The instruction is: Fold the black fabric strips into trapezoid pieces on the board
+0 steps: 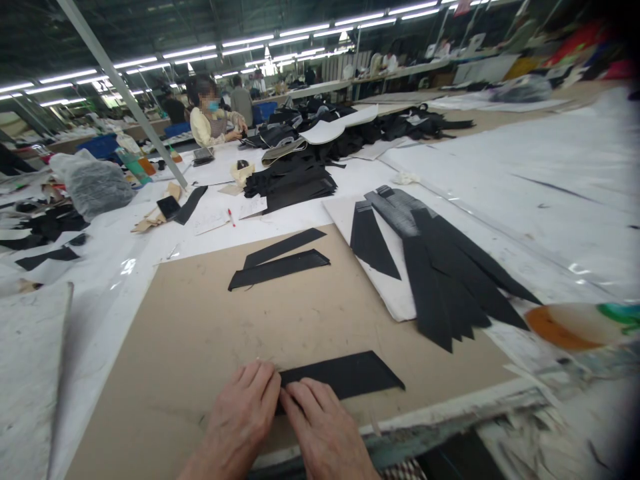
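Note:
A black fabric strip (350,373) lies on the brown board (200,347) near the table's front edge. At its left end, my left hand (245,407) has its fingers bent and pressed together on the strip. My right hand (320,420) touches the left hand's fingertips, its own fingers closed on the strip's lower edge. Farther back on the board lie two narrower black strips (280,268), one behind the other. To the right, a fanned pile of black pieces (445,280) rests partly on a white card (397,293), beside a single black piece (373,243).
An orange-and-clear bottle (570,325) lies at the right edge. Stacked black fabric (300,187), a red pen (231,217) and a plastic-wrapped bundle (93,183) are farther back. Across the table a masked person (213,123) works. A slanted pole (123,90) rises at left.

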`<state>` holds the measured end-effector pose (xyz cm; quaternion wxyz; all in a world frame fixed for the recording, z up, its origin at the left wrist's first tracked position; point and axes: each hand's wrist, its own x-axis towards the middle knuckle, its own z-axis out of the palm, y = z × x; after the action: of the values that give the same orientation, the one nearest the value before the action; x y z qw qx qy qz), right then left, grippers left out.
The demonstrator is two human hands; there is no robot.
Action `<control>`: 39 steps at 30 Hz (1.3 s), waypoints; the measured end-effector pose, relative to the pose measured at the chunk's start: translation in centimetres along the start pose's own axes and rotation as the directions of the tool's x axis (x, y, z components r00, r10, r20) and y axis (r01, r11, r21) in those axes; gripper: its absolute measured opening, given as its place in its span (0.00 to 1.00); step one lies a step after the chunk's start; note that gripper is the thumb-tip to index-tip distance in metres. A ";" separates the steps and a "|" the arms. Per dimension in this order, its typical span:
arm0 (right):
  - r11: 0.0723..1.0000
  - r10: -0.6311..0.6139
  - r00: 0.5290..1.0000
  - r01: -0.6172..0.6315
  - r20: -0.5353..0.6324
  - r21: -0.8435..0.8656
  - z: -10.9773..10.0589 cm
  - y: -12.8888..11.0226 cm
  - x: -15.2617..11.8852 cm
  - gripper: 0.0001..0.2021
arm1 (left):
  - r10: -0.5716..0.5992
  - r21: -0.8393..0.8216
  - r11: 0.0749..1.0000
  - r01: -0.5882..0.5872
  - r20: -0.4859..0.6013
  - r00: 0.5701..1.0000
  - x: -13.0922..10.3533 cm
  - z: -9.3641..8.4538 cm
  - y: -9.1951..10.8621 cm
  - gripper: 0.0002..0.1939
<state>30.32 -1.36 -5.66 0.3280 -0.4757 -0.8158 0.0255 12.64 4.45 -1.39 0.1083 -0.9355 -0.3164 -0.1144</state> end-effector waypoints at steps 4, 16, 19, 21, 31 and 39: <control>1.000 -0.015 0.998 0.015 -0.057 0.008 -0.1 0.0 -0.1 0.18 | 0.042 0.092 0.995 -0.038 -0.040 0.998 0.5 0.3 0.1 0.13; 0.997 -0.055 0.988 0.047 -0.142 -0.065 0.0 0.0 0.0 0.24 | -0.092 -0.027 0.996 0.089 -0.106 0.990 1.1 0.5 -1.2 0.08; 0.995 -0.068 0.988 0.058 -0.138 -0.076 -0.1 0.1 0.0 0.23 | -0.241 -0.253 0.941 0.224 -0.039 0.970 0.4 -0.3 -1.4 0.08; 0.995 -0.074 0.990 0.065 -0.123 -0.077 -0.3 0.3 -0.1 0.19 | -0.351 -0.421 0.846 0.326 0.018 0.936 -0.3 -0.5 -1.5 0.09; 0.990 0.102 0.990 -0.092 0.099 -0.103 -2.3 1.1 2.6 0.19 | -0.293 -0.366 0.889 0.275 0.006 0.956 -2.7 1.6 -1.5 0.14; 0.978 -0.027 0.987 0.059 0.160 -0.202 -1.9 1.5 2.6 0.24 | -0.195 -0.175 0.967 0.184 -0.047 0.980 -2.9 1.9 -1.4 0.17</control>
<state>31.67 1.02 -3.36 0.2123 -0.4858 -0.8474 -0.0288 9.82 4.41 -3.87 0.0265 -0.9027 -0.3897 -0.1804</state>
